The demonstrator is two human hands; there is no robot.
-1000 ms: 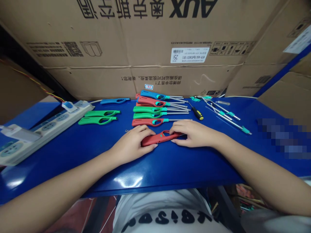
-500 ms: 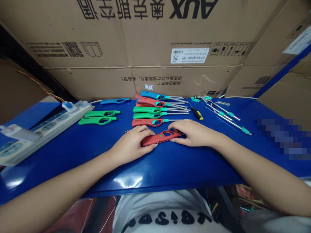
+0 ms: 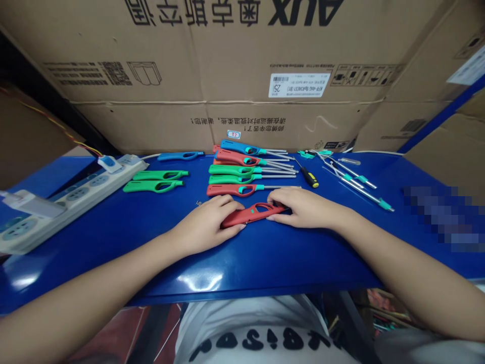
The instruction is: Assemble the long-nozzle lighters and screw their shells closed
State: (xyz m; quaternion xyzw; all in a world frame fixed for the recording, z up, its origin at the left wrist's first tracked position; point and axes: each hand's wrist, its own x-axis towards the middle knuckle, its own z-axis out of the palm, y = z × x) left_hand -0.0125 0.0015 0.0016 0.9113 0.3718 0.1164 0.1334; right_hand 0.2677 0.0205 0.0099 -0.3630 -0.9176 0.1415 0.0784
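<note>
A red gas lighter body (image 3: 252, 214) lies between my hands on the blue table, tilted slightly up to the right. My left hand (image 3: 212, 222) is closed around its wide handle end. My right hand (image 3: 299, 207) pinches the narrow nozzle end, beyond the trigger loop; my fingers hide that tip. Just behind is a red lighter with a metal tube (image 3: 231, 190). Further back lie green lighters (image 3: 227, 174), another red lighter (image 3: 237, 157) and a blue lighter (image 3: 238, 147), their tubes pointing right.
Green lighter shells (image 3: 155, 186) and a blue shell (image 3: 180, 155) lie left, near a white power strip (image 3: 76, 202). A yellow-black screwdriver (image 3: 309, 177) and loose metal tubes with teal ends (image 3: 364, 191) lie right. A cardboard wall (image 3: 227, 86) stands behind the table.
The view has shifted very slightly. Both hands keep hold of the red lighter body in the same place, with no clear movement of it.
</note>
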